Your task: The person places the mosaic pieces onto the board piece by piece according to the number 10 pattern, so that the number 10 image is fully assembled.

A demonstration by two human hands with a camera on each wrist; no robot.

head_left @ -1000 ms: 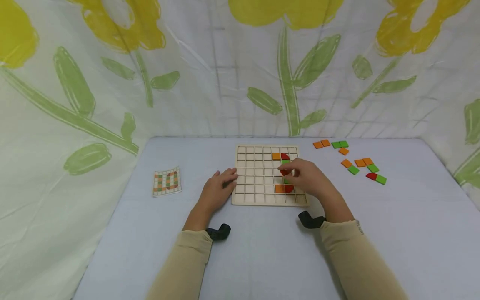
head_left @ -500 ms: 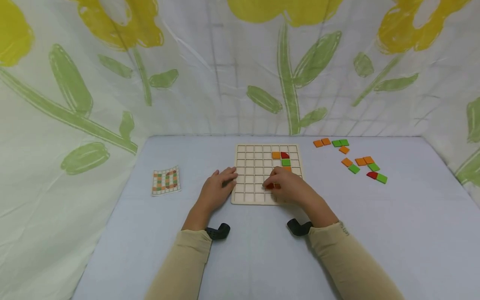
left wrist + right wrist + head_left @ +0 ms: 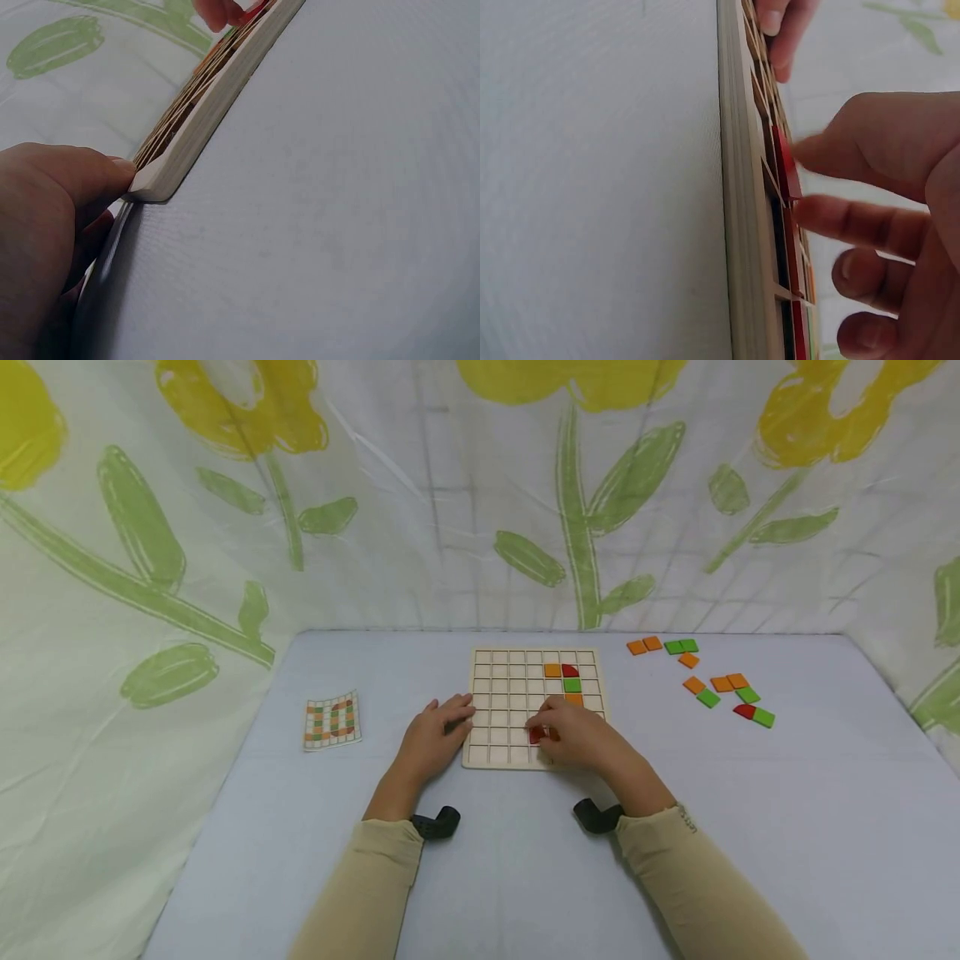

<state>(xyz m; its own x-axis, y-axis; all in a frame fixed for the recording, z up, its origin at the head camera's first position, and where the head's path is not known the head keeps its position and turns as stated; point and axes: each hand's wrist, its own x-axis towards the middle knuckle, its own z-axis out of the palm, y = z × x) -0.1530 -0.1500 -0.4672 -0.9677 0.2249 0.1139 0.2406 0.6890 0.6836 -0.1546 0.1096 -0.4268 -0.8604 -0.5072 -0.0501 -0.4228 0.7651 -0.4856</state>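
Observation:
My right hand (image 3: 576, 737) is over the lower part of the wooden grid board (image 3: 498, 756). Its thumb and forefinger pinch a red quarter-round tile (image 3: 536, 736), seen tilted in its cell in the right wrist view, with the fingertips at both ends of the tile (image 3: 784, 161). My left hand (image 3: 435, 735) rests at the board's left edge with fingers extended; the left wrist view has its thumb on the near corner. On the board's right side lie an orange tile (image 3: 552, 671), a red quarter-round (image 3: 570, 671) and a green tile (image 3: 572, 685). My right hand hides other tiles below.
Loose orange (image 3: 693, 685), green (image 3: 708, 697) and red tiles (image 3: 744, 712) lie scattered right of the board. A pattern card (image 3: 332, 722) with a coloured grid lies to the left. Behind the table (image 3: 495, 877) hangs a flower-printed curtain (image 3: 375, 568).
My right hand has carried the red tile left and toward me, from the right columns to a lower cell, then stayed there with slight finger movement. The left hand keeps its place.

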